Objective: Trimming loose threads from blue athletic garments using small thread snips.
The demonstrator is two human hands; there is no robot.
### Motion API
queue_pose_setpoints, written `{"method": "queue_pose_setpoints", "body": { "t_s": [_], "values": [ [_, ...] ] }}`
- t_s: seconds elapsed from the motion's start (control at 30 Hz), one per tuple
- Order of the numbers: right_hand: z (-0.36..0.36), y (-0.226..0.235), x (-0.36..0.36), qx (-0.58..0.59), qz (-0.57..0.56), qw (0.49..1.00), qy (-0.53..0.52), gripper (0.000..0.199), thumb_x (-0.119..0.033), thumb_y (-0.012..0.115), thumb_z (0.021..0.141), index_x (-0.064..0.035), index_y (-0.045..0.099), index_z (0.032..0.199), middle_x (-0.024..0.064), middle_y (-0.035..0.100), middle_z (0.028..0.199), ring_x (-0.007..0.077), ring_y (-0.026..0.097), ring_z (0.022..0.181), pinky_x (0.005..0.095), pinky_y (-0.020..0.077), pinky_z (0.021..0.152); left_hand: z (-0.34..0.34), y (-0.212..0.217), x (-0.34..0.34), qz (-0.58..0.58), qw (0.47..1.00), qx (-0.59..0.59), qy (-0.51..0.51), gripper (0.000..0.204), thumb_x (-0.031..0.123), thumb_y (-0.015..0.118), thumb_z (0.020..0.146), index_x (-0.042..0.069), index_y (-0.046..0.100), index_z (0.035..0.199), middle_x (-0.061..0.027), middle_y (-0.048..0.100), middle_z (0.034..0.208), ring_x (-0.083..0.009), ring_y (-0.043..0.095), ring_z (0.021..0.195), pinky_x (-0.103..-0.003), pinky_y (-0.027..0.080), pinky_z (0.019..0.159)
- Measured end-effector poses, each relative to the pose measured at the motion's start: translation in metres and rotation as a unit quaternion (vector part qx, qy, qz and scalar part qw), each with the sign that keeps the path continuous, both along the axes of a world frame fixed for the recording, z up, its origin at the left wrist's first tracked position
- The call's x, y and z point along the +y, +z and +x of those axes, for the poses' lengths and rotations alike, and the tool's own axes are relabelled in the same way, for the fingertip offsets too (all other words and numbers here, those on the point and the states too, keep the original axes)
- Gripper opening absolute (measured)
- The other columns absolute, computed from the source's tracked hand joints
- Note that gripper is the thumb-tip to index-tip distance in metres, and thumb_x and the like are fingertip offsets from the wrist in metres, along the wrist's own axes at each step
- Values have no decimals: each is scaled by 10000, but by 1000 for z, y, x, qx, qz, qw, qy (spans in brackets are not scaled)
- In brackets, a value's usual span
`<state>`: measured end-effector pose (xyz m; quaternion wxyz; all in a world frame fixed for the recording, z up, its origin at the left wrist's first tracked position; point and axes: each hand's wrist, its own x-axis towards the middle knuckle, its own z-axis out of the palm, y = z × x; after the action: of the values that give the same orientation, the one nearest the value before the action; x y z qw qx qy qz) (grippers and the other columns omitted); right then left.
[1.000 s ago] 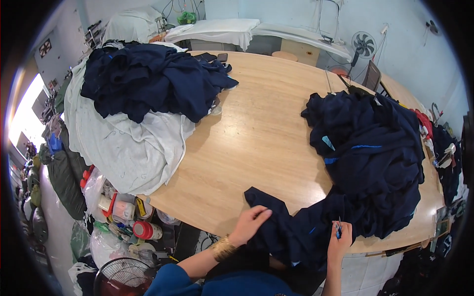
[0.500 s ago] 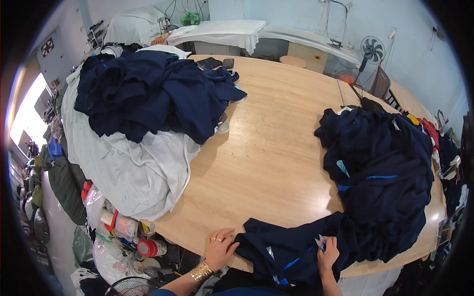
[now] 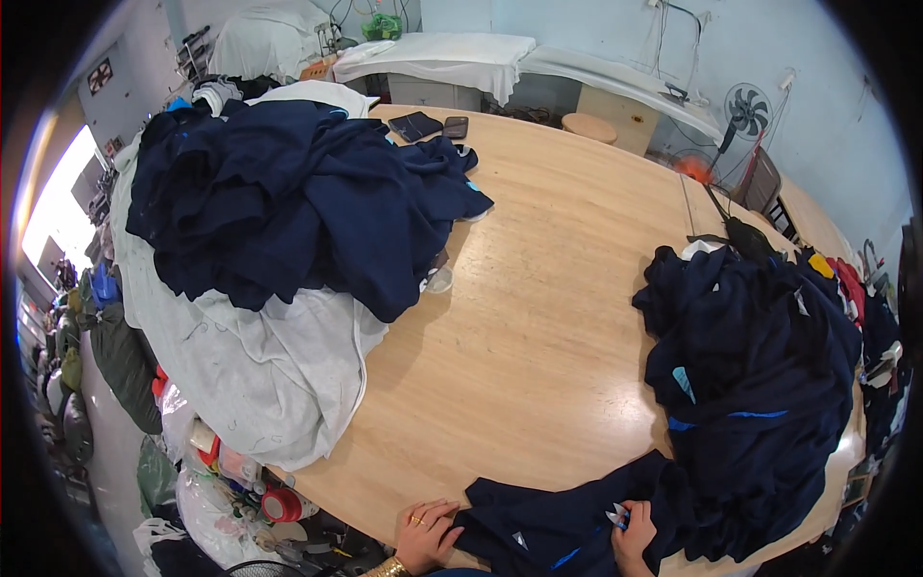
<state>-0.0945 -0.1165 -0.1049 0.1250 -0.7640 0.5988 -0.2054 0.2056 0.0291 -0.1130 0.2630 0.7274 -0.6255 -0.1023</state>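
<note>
A navy garment (image 3: 562,519) with blue trim lies spread at the near edge of the wooden table (image 3: 538,317). My left hand (image 3: 426,534), with rings and a gold bracelet, presses flat on the garment's left edge. My right hand (image 3: 631,535) grips the garment's right part and also holds a small white and blue tool (image 3: 616,516). The garment runs into a big pile of navy clothes (image 3: 755,385) on the right.
A second heap of navy clothes (image 3: 288,202) rests on a white sheet (image 3: 250,375) at the table's left. Dark phones or wallets (image 3: 430,126) lie at the far side. A fan (image 3: 745,108) stands at back right. Bags and cans (image 3: 240,481) crowd the floor at left.
The view has tilted up and away, so my hands now sit at the very bottom edge. My left hand has slid down along the garment's left edge; my right still grips it.
</note>
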Motion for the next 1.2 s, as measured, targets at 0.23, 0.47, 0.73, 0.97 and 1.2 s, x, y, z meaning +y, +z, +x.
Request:
{"method": "queue_pose_setpoints", "body": {
  "t_s": [0.23,0.47,0.73,0.97,1.2],
  "values": [
    [11,3,-24,-6,6,999,38,206,-27,549,633,-63,539,836,122,520,815,332,557,682,383,453,560,-2,-4,-1,-10,1000,-14,25,178,239,689,710,106,578,750,10,604,1073,-161,549,1024,-358,353,899],
    [16,1,-38,14,17,998,59,197,-35,550,641,-67,538,835,120,518,813,334,559,669,384,452,560,0,-4,-2,1,1000,-13,23,189,253,682,721,106,565,739,8,603,1077,-166,551,1018,-366,356,894],
    [14,-2,-40,5,32,998,58,184,-36,549,659,-70,545,840,126,521,823,334,563,672,384,452,563,-1,-4,-1,2,1000,-4,26,191,250,683,722,104,562,743,2,603,1082,-174,555,1013,-374,353,897],
    [13,-3,-39,6,24,998,59,170,-39,551,669,-68,549,837,127,522,818,339,564,674,386,451,563,-2,-5,0,3,1000,-3,30,190,246,680,727,98,563,748,-7,609,1073,-174,557,1022,-377,357,898],
    [10,-11,-43,9,1,997,71,189,-66,573,660,-89,557,847,100,520,825,306,565,654,376,449,544,-1,-4,-3,-12,999,-3,33,178,204,693,702,98,557,746,-13,611,1072,-175,559,1015,-371,363,898]
  ]
}}
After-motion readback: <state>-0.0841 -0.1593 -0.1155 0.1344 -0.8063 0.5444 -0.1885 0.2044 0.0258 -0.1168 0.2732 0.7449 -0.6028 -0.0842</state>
